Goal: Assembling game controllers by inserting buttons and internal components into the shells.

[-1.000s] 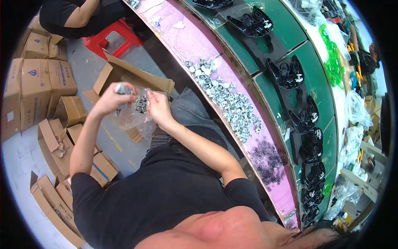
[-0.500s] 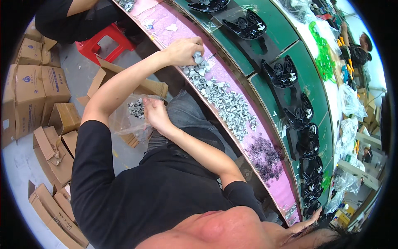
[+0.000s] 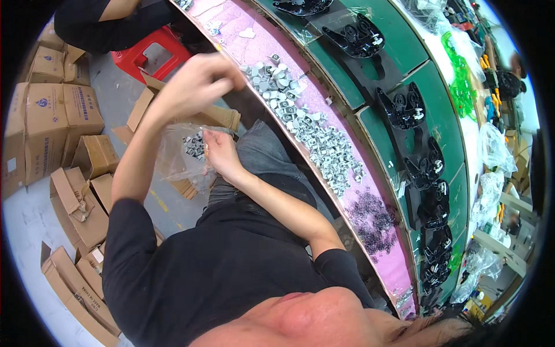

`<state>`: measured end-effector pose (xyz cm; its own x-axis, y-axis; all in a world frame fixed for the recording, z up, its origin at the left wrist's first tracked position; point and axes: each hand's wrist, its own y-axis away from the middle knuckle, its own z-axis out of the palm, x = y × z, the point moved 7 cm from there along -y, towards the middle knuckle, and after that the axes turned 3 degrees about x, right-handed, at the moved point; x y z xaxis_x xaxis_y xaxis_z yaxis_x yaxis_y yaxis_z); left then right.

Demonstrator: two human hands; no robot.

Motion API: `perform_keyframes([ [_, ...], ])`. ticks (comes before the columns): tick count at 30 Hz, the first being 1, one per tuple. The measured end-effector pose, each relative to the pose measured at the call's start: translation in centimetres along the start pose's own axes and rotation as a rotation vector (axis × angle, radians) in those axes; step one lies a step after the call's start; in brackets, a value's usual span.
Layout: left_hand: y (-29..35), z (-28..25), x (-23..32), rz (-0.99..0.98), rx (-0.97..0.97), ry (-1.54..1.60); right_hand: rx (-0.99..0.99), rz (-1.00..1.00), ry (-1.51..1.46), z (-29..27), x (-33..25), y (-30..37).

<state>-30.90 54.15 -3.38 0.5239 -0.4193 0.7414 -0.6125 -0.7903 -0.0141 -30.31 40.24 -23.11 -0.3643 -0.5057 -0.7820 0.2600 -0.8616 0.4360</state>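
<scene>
My left hand (image 3: pixel 199 87) is in the air by the near edge of the pink-topped bench (image 3: pixel 393 272). Its fingers are curled, with the thumb apart from them; motion blur hides whether anything is in them. Just past the fingertips lies a heap of small grey molded plastic parts (image 3: pixel 332 153), spread along the bench. Over my lap, my right hand (image 3: pixel 222 155) pinches the rim of a clear plastic bag (image 3: pixel 173 153). More of the grey parts (image 3: pixel 193 146) show inside that bag.
Small black rings or clips (image 3: pixel 373 222) lie beside the grey heap. Beyond them, glossy black housings (image 3: pixel 402 107) stand in a row on a green-topped line (image 3: pixel 364 124). Cardboard boxes (image 3: pixel 63 121) fill the left side, near a red stool (image 3: pixel 153 55). Another person's sleeve (image 3: pixel 81 29) shows at upper left.
My left hand has come off the heap of grey parts, back toward the bench edge and the bag. My right hand stays at the bag. The view has shifted slightly.
</scene>
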Motion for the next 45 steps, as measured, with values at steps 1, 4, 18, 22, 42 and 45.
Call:
perform_keyframes([
  [1, 2.6, -0.4, -0.5, -0.137, -0.148, 0.150, 0.006, 0.009, -0.004, -0.1, -0.6, 0.2],
  [4, 10.9, 1.9, -6.4, -0.509, -0.462, -0.083, 0.005, -0.047, 0.021, -0.4, -0.4, -0.2],
  [18, 15.4, 20.3, -23.0, -0.444, -0.540, -0.051, -0.067, -0.152, 0.211, 1.7, -1.2, 1.7],
  [22, 18.0, 21.4, -23.7, -0.439, -0.496, -0.013, 0.012, -0.417, 0.307, 1.1, -3.0, 1.3],
  [42, 18.2, 17.8, -27.6, -0.767, -0.372, -0.010, 0.010, -0.071, 0.006, -0.8, -0.8, 0.2],
  [45, 17.9, 14.2, -22.8, -0.935, -0.277, 0.231, 0.010, -0.106, 0.014, -1.0, -0.9, -0.1],
])
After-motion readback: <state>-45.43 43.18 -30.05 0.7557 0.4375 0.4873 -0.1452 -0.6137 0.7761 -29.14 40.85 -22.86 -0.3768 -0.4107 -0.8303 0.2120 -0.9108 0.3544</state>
